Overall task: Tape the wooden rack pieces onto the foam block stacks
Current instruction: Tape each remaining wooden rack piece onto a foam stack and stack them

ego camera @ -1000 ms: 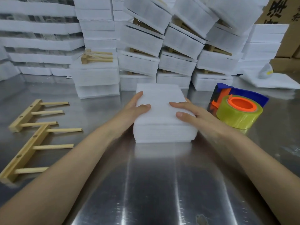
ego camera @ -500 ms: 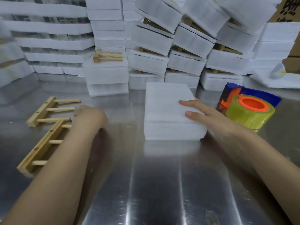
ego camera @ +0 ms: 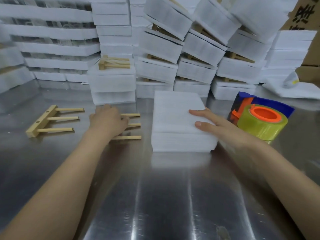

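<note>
Forearms cross the near edge of the steel desk [ego camera: 164,205] and reach toward its middle. The right hand [ego camera: 213,125] lies flat on the foam block stack [ego camera: 174,118], with straight fingers pressing the top sheet along its right side. Its grip is wide and holds nothing. The stack sits square at the middle of the desk.

To the stack's left, the left hand [ego camera: 108,121] rests over a wooden rack piece [ego camera: 132,125], fingers curled across it and the grip closed on the piece. The hand hides the bar. Three pegs stick out from under it toward the stack and stop just short of the foam.

Nearer the left edge a second rack piece [ego camera: 50,120] lies flat, apart from the hand, its pegs pointing the same way. Just right of the stack stands a tape dispenser [ego camera: 259,118], blue with an orange hub and a yellowish roll.

Farther back, a shorter foam pile [ego camera: 112,84] carries more rack pieces [ego camera: 114,64] on top. Leaning piles of foam packs [ego camera: 199,49] line the far edge, and a cardboard box [ego camera: 314,49] fills the far right corner.
</note>
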A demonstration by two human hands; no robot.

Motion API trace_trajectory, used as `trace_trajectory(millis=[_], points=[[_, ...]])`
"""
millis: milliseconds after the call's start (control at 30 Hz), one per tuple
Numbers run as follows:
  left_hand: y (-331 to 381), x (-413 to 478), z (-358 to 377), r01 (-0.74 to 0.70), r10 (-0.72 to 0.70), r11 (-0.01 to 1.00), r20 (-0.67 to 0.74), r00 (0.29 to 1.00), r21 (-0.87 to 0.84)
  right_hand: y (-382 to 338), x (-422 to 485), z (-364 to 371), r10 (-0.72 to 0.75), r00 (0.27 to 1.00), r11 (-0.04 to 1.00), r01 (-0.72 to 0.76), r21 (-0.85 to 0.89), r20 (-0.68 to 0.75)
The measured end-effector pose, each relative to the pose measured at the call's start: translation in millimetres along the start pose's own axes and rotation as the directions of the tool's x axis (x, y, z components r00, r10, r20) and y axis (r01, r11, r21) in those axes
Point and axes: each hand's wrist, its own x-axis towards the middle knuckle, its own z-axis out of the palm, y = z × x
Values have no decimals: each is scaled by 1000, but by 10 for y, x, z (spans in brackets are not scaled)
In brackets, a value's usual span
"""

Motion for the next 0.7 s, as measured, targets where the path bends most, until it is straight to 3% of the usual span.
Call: trace_trajectory(millis=[33, 100, 300, 367, 433, 533, 600, 633, 700], points=[[-2, 11, 52, -19, 24, 996, 53, 998, -86, -5, -2, 2, 6, 1000, 1000, -6, 5, -1], [61, 24, 157, -64, 67, 975, 6, 998, -211, -8, -5, 5, 15, 1000, 1000, -15, 16, -3], [44, 113, 177, 53, -73, 971, -78, 994, -234, 8, 3, -4, 11, 1000, 1000, -11, -7, 15], [-53, 92, 53, 63, -112, 960, -167, 980, -275, -11, 21, -7, 17, 1000, 1000, -17, -14, 21], [-149, 72, -143, 58, -191, 932, -348, 918, -357, 12, 23, -44, 29, 999, 998, -27, -52, 36], [-71, -28, -482, -77, -271, 806, -480, 834, -587, -31, -9, -63, 14, 998, 991, -5, -134, 68], [214, -76, -630, -198, -191, 714, -459, 868, -671, 19, 82, -55, -96, 991, 954, 119, -276, 95], [402, -86, -661, -231, -111, 726, -442, 890, -648, 61, -29, -78, -156, 976, 920, 200, -337, 153], [807, -59, -663, -254, 42, 807, -378, 925, -533, 109, -67, -85, -113, 980, 939, 159, -306, 164]])
